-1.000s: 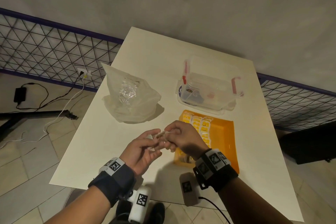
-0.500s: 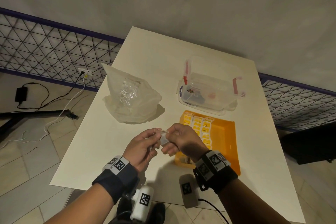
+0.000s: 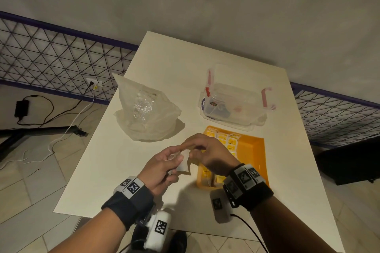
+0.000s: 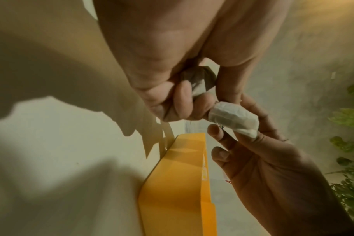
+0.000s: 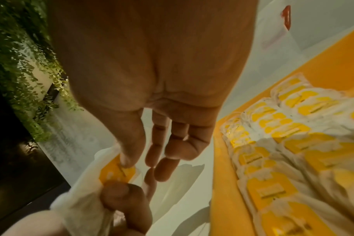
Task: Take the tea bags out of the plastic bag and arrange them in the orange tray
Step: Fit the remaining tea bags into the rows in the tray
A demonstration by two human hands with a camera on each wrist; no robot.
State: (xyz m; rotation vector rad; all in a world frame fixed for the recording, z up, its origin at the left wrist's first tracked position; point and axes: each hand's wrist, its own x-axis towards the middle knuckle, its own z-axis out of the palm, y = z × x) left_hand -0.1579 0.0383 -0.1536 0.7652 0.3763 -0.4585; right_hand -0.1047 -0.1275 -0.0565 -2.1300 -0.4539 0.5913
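Note:
My left hand (image 3: 175, 161) grips a white tea bag (image 3: 184, 162) with its fingers curled, just left of the orange tray (image 3: 256, 151); a crumpled clear wrapper (image 4: 200, 79) is tucked in the same palm. My right hand (image 3: 192, 151) pinches the tea bag's top; its thumb lies on the bag's yellow tag (image 5: 117, 173). The tea bag (image 4: 232, 119) spans both hands above the table. Several yellow-tagged tea bags (image 5: 283, 143) lie in rows in the tray's left part. The plastic bag (image 3: 148, 117) sits open at the table's left.
A clear lidded box with red clips (image 3: 234, 98) stands behind the tray. The white table (image 3: 127, 170) ends close to my wrists; a wire fence (image 3: 51, 57) and cables lie on the floor to the left. A dark object (image 3: 349, 164) sits right of the table.
Both hands stayed together at the tray's left edge. The white tea bag now hangs more exposed between them, and the right forefinger has stretched out over it.

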